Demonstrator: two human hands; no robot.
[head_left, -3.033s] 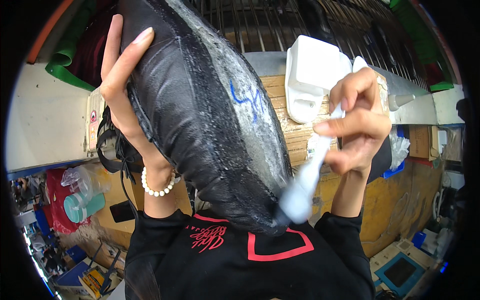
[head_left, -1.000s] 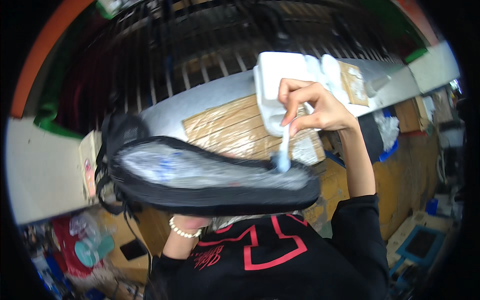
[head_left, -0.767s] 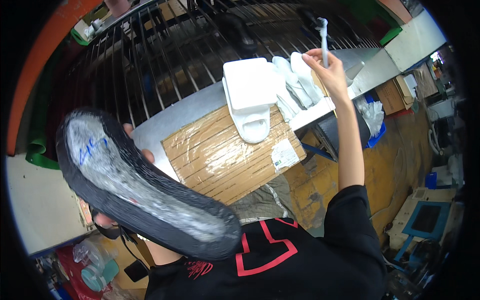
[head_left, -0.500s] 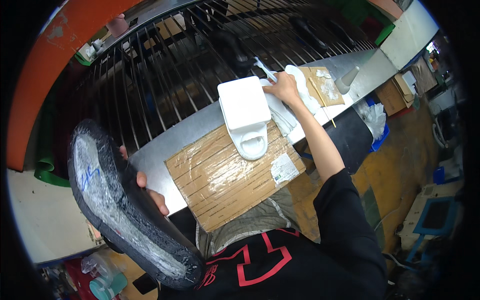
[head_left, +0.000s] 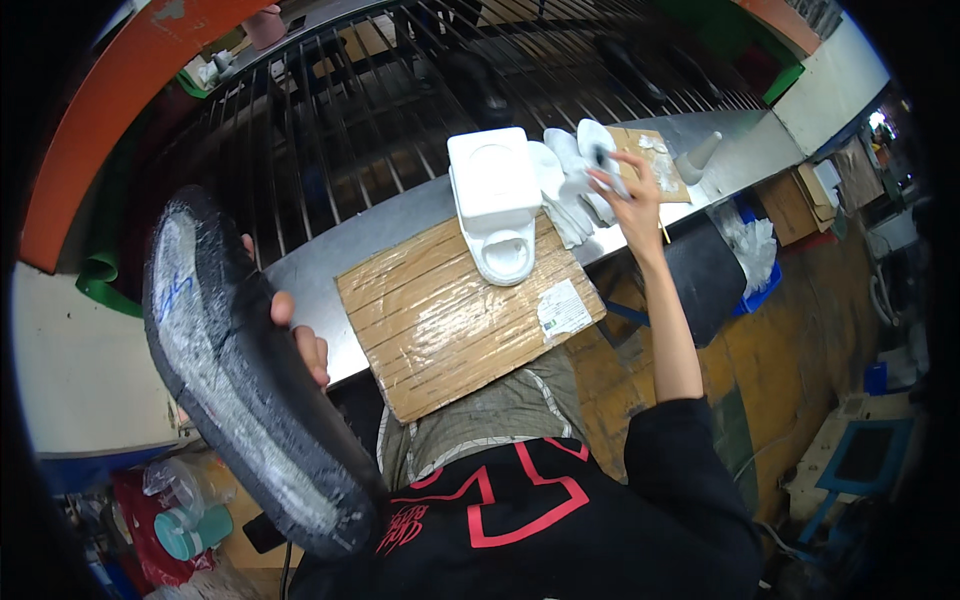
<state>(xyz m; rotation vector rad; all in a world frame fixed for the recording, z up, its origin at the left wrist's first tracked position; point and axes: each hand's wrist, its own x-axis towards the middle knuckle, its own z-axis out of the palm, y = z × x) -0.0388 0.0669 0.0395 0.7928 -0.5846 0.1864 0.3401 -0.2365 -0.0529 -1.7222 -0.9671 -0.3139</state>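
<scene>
My left hand (head_left: 297, 330) grips a black lasted shoe (head_left: 260, 350) from its far side, fingertips showing along the edge. The shoe's underside faces me, with a long grey-white rough area and a blue pen mark near the toe. My right hand (head_left: 632, 195) is closed, thumb and fingers together, around a slim white tool, blurred, with a dark spot near its end. Under and beside that hand lie white sole-shaped pieces (head_left: 560, 165) and a folded white cloth (head_left: 570, 222). A white lidded container with a round opening (head_left: 503, 255) stands just left of them.
The container rests on a plastic-wrapped cardboard sheet (head_left: 430, 330) by the metal ledge (head_left: 335, 250). A metal-bar rack (head_left: 330, 150) runs behind, with dark shoes on it. A grey cone (head_left: 698, 157) stands on the ledge at right; a blue bin (head_left: 762, 285) is below.
My right hand has moved right and drawn back from behind the white container, with the slim white tool. The left hand still holds the shoe, its toe tipped slightly to the right.
</scene>
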